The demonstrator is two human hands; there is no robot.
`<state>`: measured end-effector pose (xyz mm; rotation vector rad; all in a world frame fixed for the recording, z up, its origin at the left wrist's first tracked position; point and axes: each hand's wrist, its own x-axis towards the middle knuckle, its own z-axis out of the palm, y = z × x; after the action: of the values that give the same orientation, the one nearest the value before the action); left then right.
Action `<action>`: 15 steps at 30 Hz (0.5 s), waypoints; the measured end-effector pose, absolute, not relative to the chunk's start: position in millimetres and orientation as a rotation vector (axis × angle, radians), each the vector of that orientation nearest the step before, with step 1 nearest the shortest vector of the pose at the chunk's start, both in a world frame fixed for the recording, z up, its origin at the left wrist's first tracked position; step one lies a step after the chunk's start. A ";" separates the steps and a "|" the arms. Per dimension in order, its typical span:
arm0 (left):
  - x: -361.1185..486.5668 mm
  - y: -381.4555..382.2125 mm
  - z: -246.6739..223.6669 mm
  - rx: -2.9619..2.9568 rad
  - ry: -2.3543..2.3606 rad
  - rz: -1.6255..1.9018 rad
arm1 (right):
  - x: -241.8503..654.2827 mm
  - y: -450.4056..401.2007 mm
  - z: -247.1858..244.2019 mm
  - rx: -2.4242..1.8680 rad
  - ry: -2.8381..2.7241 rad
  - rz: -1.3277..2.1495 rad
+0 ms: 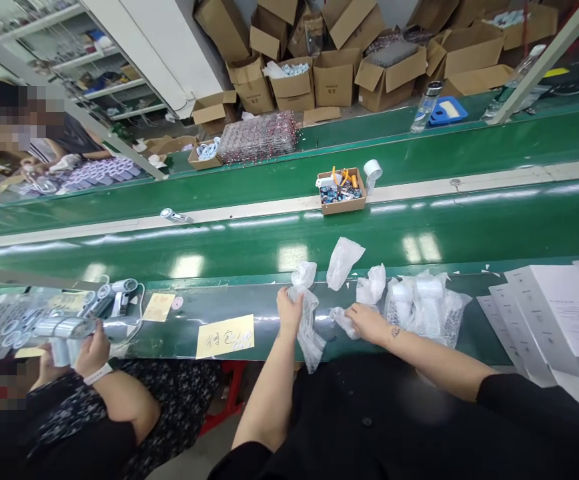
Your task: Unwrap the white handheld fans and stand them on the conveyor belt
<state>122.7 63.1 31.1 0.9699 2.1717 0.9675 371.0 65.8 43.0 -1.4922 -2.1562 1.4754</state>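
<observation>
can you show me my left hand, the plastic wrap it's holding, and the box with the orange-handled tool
Left hand (290, 312): head view, back of the hand.
Plastic wrap (311, 327): head view, lower half.
Box (344, 206): head view, front wall.

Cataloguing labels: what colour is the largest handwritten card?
The card is pale yellow, clearest in the head view.

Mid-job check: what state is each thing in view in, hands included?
Left hand: closed on a crumpled clear wrapper.
Right hand: fingers closed on a second clear wrapper.
Loose wrapper: lying unheld.
Bagged items: wrapped, grouped by the right forearm.
Small carton: open, filled with small parts.
Yellow note: lying flat, handwritten.
Bottle: upright, capped.
Rear carton: flaps open.
</observation>
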 end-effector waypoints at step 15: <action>151.7 -4.7 38.6 0.867 2.177 0.979 | 350.0 97.7 47.6 -1.390 -1.023 2.064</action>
<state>151.7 -4.7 38.6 0.8674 2.1766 0.9793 350.0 97.7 47.6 -1.3901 -1.0230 2.0644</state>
